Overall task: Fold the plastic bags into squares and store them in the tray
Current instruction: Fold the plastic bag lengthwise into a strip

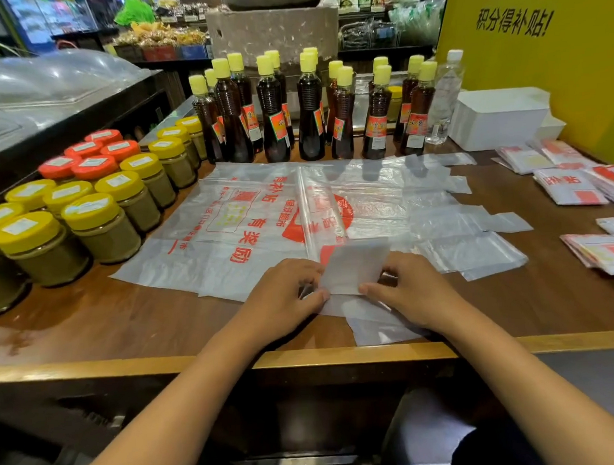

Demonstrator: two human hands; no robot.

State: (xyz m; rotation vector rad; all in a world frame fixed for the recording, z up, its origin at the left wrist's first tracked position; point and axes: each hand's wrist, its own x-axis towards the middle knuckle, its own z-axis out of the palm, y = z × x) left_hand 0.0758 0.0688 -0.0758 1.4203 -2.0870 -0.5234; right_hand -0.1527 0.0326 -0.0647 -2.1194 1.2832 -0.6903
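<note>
We stand at a brown wooden counter (90,325) in a shop, with stocked shelves in the background. Flat on the counter lies a pile of clear plastic bags (254,213) printed in red, and we place everything else by it. At the pile's near edge, a folded bag (353,265) is partly raised, its white flap tilted up between our hands. Our left hand (284,297) pinches its left edge, fingers curled and close together; our right hand (408,294) pinches its right edge, thumb pointing toward the left hand, fingers curled onto the plastic beneath. Just behind the pile stand dark bottles (274,120) with yellow caps. Left of the pile sit jars (99,229) with yellow lids, and further back jars with orange lids (88,158). Right of the pile lie folded bag squares (570,190) in small stacks. Behind those, a white tray (499,119) stands against a yellow sign (537,42).
</note>
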